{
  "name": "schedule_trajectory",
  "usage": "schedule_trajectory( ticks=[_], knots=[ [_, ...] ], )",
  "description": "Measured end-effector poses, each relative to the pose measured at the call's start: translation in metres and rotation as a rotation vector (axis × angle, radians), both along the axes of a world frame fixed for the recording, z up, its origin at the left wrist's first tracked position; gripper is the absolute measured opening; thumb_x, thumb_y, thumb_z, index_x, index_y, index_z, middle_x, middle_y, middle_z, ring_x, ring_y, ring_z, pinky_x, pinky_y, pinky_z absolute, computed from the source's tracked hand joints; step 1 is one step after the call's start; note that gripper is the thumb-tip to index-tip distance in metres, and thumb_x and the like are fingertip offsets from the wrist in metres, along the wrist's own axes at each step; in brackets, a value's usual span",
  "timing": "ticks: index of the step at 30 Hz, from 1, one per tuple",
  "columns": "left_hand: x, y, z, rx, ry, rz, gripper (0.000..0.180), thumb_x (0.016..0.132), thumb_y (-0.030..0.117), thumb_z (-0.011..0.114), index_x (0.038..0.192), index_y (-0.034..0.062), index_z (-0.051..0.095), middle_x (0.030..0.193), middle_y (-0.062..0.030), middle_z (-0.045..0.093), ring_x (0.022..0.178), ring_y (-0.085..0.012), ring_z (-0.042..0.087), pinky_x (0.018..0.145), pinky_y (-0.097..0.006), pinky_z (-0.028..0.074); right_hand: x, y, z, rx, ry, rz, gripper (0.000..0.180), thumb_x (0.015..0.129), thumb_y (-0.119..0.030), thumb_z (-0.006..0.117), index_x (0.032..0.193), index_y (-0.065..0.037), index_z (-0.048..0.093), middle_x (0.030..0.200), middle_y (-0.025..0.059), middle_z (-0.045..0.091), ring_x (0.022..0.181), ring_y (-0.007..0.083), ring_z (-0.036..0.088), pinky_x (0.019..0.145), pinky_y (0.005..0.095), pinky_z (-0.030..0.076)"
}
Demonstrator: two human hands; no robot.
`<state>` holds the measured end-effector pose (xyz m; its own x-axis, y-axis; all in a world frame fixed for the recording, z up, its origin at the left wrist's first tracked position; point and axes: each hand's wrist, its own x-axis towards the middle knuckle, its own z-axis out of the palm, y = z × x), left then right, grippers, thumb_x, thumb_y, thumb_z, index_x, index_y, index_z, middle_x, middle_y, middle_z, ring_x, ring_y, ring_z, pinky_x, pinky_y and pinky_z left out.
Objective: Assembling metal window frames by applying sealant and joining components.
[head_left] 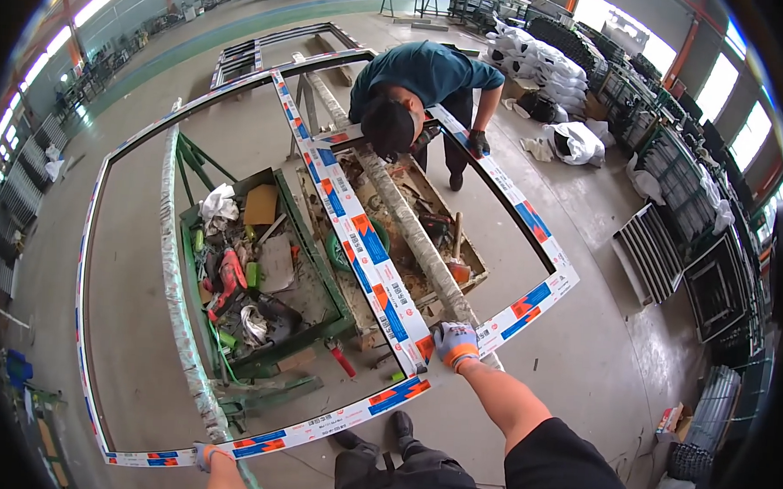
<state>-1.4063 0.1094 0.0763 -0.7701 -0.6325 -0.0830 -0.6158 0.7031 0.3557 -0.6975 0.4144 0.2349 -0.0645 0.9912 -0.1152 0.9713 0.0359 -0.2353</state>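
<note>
White w/ blue & orange patches, the big frame (362,227) is lying approx. flat in front of the person, resting across a pale-wrapped bar (179,274) on the L & a mottled bar (413,217) on the R. L hand (210,457), in a grey glove w/ orange cuff, is closing its bent fingers over the frame's near rail, close to the near-L corner. R hand (455,344), gloved likewise, is curling closed over the same rail just beside the foot of the mid bar; its fingertips aren't showing, so can't tell how firm the hold is. Below the frame's L opening, a green bin (312,232) is holding a red tool (230,277), rags & scraps; under the R part, a wooden tray (476,255) is holding a hammer (457,237) etc. Across the frame, a co-worker (430,67) in dark green is bending low over it, w/ one dark-gloved hand (478,143) near the far-R rail. White sacks (539,63) are standing piled behind, R side.
</note>
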Motion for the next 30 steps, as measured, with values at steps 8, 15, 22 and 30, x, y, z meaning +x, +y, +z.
schedule_trajectory(
  ticks=[8,15,22,30],
  knots=[
    [0.013,0.002,0.010,0.431,0.068,-0.069,0.074,0.081,0.063,0.059,0.114,-0.0032,0.058,0.110,-0.0189,0.066,0.094,-0.0318,0.070,0.076,-0.046,0.056,0.003,-0.002,-0.002,-0.011,-0.009,-0.016,0.033,0.093,-0.037,0.049,0.092,-0.008,0.066,0.095,0.0155,0.069,0.094,0.0330,0.064,0.087,0.0442,0.045],
    [0.033,0.013,0.035,0.292,-0.005,-0.172,0.068,0.083,0.057,0.059,0.116,-0.0015,0.058,0.111,-0.0183,0.066,0.095,-0.0314,0.069,0.076,-0.046,0.056,0.002,0.001,-0.002,-0.035,0.005,-0.020,0.033,0.092,-0.036,0.050,0.092,-0.008,0.067,0.095,0.0156,0.069,0.094,0.0331,0.064,0.088,0.0448,0.045],
    [0.048,0.022,0.053,0.022,-0.048,-0.203,0.066,0.084,0.054,0.060,0.120,-0.0007,0.058,0.113,-0.0179,0.066,0.097,-0.0314,0.069,0.077,-0.046,0.056,0.004,0.000,-0.002,0.009,0.002,-0.004,0.032,0.092,-0.034,0.050,0.090,-0.007,0.066,0.092,0.0175,0.069,0.091,0.0358,0.064,0.084,0.0456,0.047],
    [0.032,0.016,0.030,-0.021,-0.027,-0.161,0.067,0.083,0.057,0.060,0.117,-0.0009,0.059,0.112,-0.0185,0.066,0.096,-0.0313,0.070,0.077,-0.046,0.057,0.004,-0.001,-0.002,0.029,-0.006,-0.002,0.033,0.092,-0.035,0.050,0.090,-0.006,0.066,0.091,0.0178,0.069,0.090,0.0360,0.064,0.084,0.0457,0.047]
  ],
)
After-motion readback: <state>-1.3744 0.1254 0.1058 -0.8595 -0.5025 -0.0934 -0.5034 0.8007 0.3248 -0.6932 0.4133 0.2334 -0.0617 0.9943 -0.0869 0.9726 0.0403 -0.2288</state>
